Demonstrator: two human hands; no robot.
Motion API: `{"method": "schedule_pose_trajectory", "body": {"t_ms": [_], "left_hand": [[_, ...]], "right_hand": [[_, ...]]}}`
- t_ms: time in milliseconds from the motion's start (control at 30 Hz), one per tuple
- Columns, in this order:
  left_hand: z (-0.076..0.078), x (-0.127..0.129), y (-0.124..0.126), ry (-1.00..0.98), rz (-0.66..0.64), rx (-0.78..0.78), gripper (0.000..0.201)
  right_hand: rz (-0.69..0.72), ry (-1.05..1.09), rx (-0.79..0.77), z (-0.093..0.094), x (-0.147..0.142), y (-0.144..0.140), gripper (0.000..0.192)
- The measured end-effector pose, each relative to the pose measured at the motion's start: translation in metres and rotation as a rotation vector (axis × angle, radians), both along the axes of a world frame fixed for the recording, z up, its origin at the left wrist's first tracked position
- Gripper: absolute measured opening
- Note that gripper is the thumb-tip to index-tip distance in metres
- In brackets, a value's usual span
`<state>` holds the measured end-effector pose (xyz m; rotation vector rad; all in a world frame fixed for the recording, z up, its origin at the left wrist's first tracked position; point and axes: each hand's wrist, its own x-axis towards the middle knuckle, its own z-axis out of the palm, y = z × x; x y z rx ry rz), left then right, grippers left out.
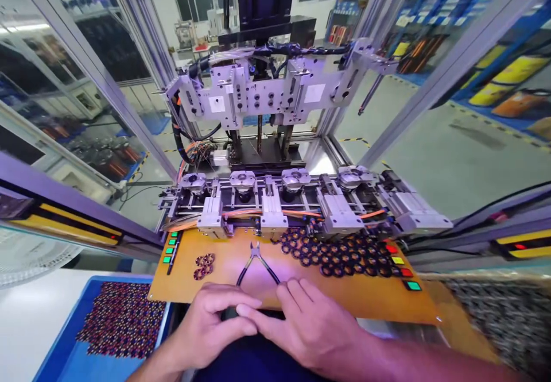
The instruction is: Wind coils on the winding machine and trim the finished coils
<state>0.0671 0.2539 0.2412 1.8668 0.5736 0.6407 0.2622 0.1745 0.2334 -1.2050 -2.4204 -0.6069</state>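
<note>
Orange work board [365, 298], pliers [257, 264] lying ahead, ring parts [340, 255] heaped right, both hands' [206, 330] fingertips pinched together, contents hidden.

Left hand [210, 327] low and centre, knuckles up, fingers [241, 300] curled inward toward the other hand. Right hand [312, 327] just beside it, palm down, fingers [258, 320] stretched leftward, tips meeting the left thumb and forefinger. Both bare forearms angled in from the bottom edge.

Glass-walled enclosure [107, 100], grey factory floor [451, 158]
</note>
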Motion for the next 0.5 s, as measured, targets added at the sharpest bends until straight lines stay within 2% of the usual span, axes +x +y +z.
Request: {"method": "schedule_pose_trajectory", "body": {"t_ms": [167,367,433,500], "left_hand": [[-0.004,-0.011,-0.008,-0.077,0.059,0.078,0.022],[-0.007,-0.021,-0.015,-0.098,0.077,-0.032,0.042],[-0.005,-0.022,-0.013,-0.086,0.071,-0.026,0.039],[-0.003,-0.023,-0.011,-0.080,0.031,-0.008,0.027]], "right_hand": [[0.044,-0.037,0.036,0.010,-0.001,-0.003,0.043],[0.125,-0.002,0.024,0.017,-0.005,0.002,0.044],[0.153,0.022,0.003,0.018,-0.006,0.004,0.044],[0.159,0.032,-0.002,0.019,-0.007,0.005,0.043]]}}
